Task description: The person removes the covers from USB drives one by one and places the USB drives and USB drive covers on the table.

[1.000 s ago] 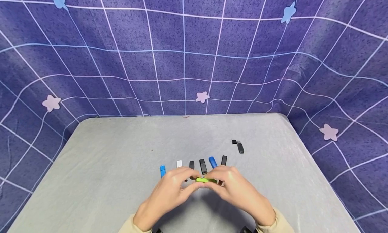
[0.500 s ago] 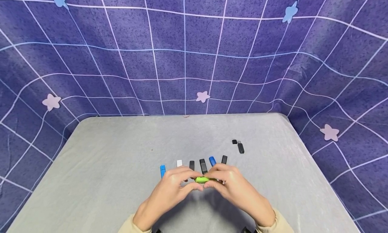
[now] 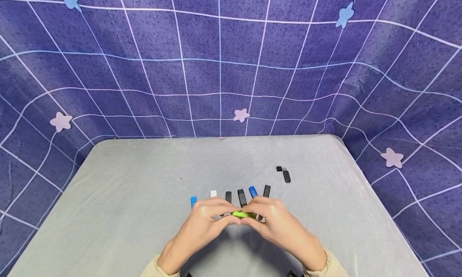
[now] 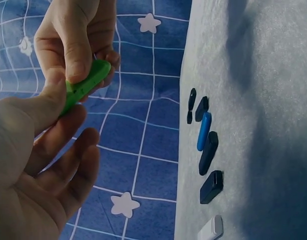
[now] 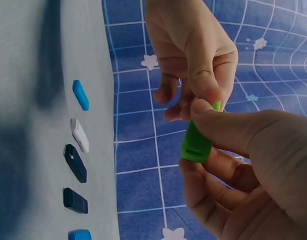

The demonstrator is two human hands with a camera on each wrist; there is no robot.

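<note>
The green stick (image 3: 241,214) is held above the table (image 3: 108,197), 1 hand at each end. The left hand (image 3: 205,221) pinches it between thumb and finger; the right hand (image 3: 279,223) grips it between thumb and fingers, presumably to steady it. Beyond lie 6 sticks (image 3: 242,197), probably spaced for easy telling apart. Farther right, an uncapped stick (image 3: 286,175) lies just beside a black cap (image 3: 279,168). The table is pale grey; a purple curtain (image 3: 231,78), gridded and starred, hangs behind.

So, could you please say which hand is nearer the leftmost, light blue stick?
Left: the left hand is just right of the light blue stick, partly hiding it in the head view; the right hand is farther right.
</note>
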